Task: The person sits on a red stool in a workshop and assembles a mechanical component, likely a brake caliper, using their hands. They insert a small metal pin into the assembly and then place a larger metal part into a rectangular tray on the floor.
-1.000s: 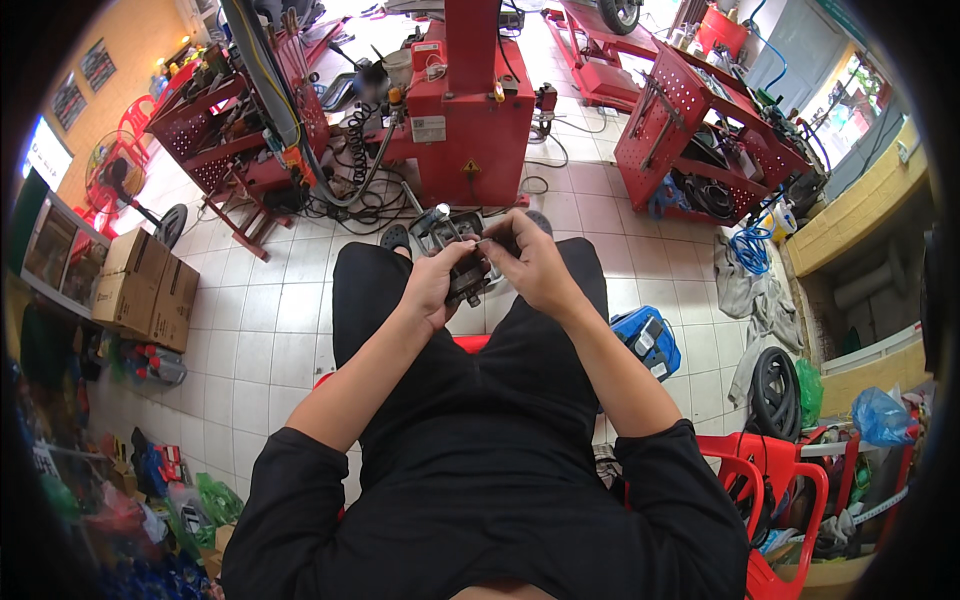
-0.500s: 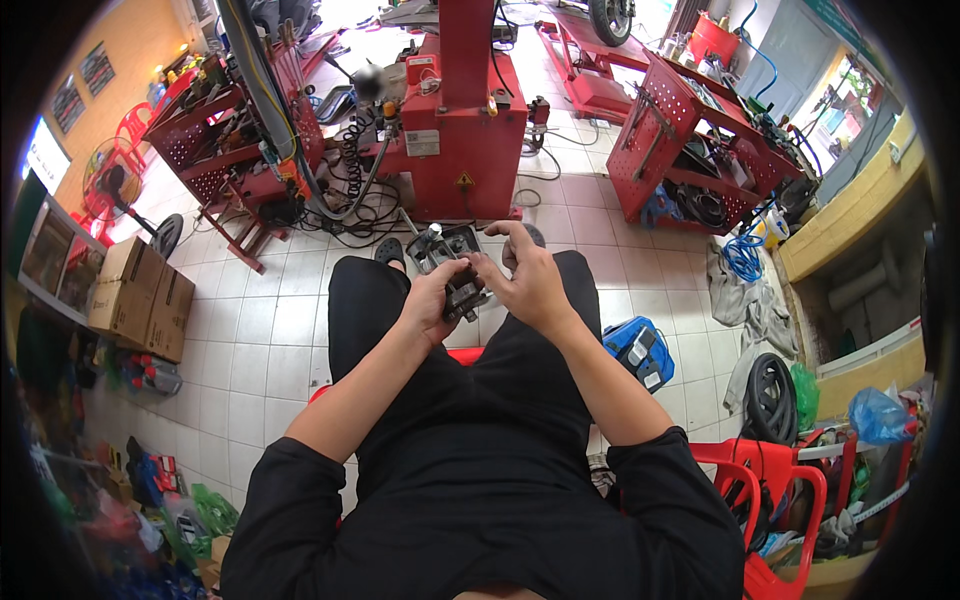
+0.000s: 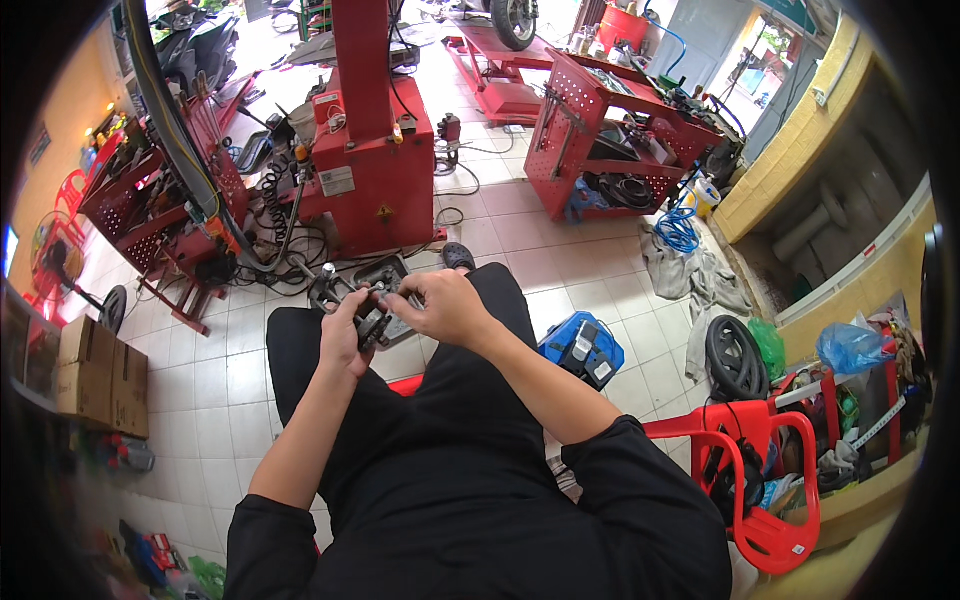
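Observation:
Between my knees, my left hand (image 3: 345, 338) is wrapped round a dark metal mechanical part (image 3: 373, 326) with a lighter grey section; its exact kind is too small to tell. Bent over from the right, my right hand (image 3: 447, 306) has its thumb and fingertips drawn together at the part's upper end. Whatever is in that pinch is hidden. Just beyond the hands, a dark tray (image 3: 386, 268) lies low near the floor with small metal pieces in it. A silvery round-topped metal piece (image 3: 328, 271) shows just left of the tray.
Ahead stands a red machine base (image 3: 375, 200) with cables and a coiled hose around it. Perforated red tool carts (image 3: 560, 130) flank it. At the right are a blue case (image 3: 582, 348), a black tyre (image 3: 737, 358) and a red plastic chair (image 3: 775, 530). Cardboard boxes (image 3: 103, 380) stand left.
The view has swung right, so the surroundings sit farther left. My left hand still holds the metal part; the right fingers, more spread before, are now curled closer at its upper end.

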The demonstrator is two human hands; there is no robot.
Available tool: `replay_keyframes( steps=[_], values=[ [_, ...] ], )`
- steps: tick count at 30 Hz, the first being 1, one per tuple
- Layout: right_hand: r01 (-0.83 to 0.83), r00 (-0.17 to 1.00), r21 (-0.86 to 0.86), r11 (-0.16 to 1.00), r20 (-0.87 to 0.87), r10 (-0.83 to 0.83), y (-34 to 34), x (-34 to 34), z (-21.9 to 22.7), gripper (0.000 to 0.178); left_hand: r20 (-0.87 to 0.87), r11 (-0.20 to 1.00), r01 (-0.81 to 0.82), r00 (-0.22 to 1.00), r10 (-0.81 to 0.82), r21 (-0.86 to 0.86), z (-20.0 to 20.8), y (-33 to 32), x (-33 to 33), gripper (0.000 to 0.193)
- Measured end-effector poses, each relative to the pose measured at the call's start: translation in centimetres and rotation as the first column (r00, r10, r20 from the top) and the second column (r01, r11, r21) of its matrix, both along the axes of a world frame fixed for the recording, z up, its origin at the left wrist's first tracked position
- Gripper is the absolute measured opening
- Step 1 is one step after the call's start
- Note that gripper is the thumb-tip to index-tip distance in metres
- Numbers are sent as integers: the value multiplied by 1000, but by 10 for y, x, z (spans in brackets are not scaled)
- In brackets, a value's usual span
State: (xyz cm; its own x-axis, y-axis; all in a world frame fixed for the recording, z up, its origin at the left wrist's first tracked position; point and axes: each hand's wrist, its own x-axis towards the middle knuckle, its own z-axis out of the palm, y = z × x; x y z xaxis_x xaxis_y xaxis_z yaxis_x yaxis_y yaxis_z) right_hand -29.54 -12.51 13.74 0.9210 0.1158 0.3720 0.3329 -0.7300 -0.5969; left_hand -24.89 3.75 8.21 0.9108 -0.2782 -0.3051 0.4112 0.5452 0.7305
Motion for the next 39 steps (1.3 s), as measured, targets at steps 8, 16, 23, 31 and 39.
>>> replay_keyframes(
  steps=[8,16,23,31,39],
  values=[
    [-8,998,61,998,-61,12,8,3,-5,25,70,998,-57,996,54,36,-2,4,4,15],
    [-32,985,67,997,-167,43,13,-1,7,29,77,998,-69,995,69,-8,12,9,-3,10],
    [-32,992,95,995,-118,43,13,0,2,25,157,996,-82,984,78,20,9,6,-3,11],
    [-35,978,303,952,-187,96,14,6,-2,26,342,972,-126,938,53,196,9,5,-3,12],
    [-86,966,384,919,-195,172,9,12,-14,23,450,964,-110,893,-11,243,9,5,-5,12]
  ],
)
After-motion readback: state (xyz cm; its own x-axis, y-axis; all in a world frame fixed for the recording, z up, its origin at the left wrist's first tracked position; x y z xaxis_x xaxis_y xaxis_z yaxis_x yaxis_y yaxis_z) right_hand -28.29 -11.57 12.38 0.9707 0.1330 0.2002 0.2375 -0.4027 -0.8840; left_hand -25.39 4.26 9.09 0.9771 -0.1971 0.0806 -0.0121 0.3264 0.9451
